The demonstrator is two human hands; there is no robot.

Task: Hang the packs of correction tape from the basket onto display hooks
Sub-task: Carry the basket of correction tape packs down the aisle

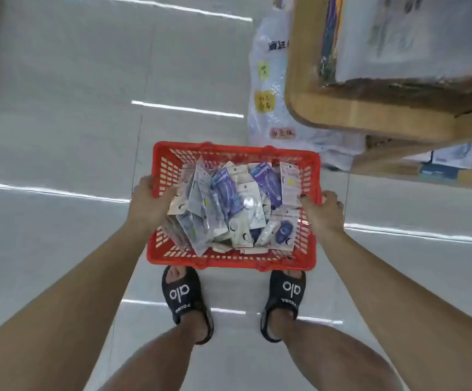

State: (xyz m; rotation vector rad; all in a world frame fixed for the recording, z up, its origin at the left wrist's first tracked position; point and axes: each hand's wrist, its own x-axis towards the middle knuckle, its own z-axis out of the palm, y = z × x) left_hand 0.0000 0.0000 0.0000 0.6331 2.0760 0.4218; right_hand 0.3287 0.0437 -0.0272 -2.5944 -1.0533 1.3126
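Observation:
A red plastic basket [311, 170] is held in front of me above the floor, over my feet. It is filled with several packs of correction tape [229, 204], in white, grey and purple packaging, lying jumbled. My left hand [150, 204] grips the basket's left rim, thumb inside. My right hand [323, 211] grips the right rim the same way. No display hooks are in view.
A wooden shelf unit [370, 114] with wrapped goods stands at the upper right. White plastic bags with yellow labels [265, 94] lean against it on the floor. Glossy grey tiles [59, 122] stretch to the left and ahead. My feet wear black sandals [184, 300].

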